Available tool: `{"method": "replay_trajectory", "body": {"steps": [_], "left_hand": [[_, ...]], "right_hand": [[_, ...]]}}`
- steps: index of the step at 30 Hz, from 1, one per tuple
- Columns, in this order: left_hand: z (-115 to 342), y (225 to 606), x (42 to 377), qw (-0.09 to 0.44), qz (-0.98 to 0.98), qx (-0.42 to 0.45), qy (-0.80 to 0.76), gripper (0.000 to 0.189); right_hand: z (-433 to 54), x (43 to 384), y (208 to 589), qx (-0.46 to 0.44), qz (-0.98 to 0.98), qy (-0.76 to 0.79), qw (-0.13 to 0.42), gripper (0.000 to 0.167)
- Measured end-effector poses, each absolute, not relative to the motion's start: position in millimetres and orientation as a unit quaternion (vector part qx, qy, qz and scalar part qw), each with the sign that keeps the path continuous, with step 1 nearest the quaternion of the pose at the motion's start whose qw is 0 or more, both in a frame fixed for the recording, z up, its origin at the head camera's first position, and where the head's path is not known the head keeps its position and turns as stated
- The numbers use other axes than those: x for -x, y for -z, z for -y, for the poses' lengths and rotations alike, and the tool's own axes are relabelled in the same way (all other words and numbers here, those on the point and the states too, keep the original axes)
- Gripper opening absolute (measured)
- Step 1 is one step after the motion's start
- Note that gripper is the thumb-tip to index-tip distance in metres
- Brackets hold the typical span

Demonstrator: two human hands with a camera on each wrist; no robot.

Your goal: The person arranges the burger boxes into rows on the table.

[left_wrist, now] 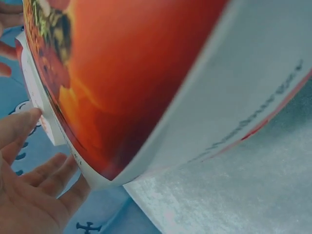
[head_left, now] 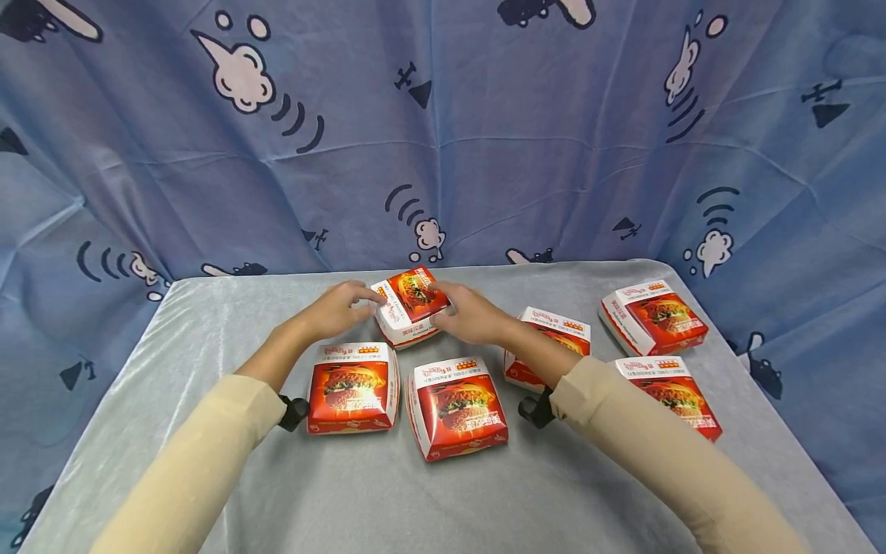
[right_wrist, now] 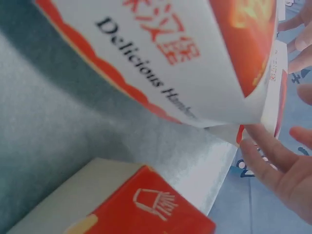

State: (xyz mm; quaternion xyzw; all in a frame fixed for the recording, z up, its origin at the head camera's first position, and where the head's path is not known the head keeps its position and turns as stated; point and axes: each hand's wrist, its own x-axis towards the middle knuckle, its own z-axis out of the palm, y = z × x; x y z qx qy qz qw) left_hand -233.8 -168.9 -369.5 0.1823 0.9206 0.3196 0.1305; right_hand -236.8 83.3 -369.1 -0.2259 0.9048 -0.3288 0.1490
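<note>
A red and white burger box sits at the far middle of the table, turned askew, between both hands. At its left side, my left hand holds it with a finger over the edge. The right hand grips its right side, index finger at the far corner and thumb lower down. Whether the box touches the table I cannot tell. In the left wrist view, a fingertip meets this box beyond a nearer one. Fingers also reach it in the right wrist view.
Nearer to me lie a left burger box and a middle burger box. Another box is partly behind the right forearm. Two more stand at right, one far, one nearer. A blue patterned curtain hangs behind the grey-covered table.
</note>
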Motion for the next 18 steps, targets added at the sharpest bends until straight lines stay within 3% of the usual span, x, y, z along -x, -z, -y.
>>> {"method": "replay_trajectory", "body": {"steps": [18], "left_hand": [[170.7, 367.4, 235.5, 0.142, -0.914, -0.187, -0.332, 0.031]], "right_hand": [[-84.9, 238.5, 368.7, 0.230, -0.905, 0.303, 0.189, 0.065]]}}
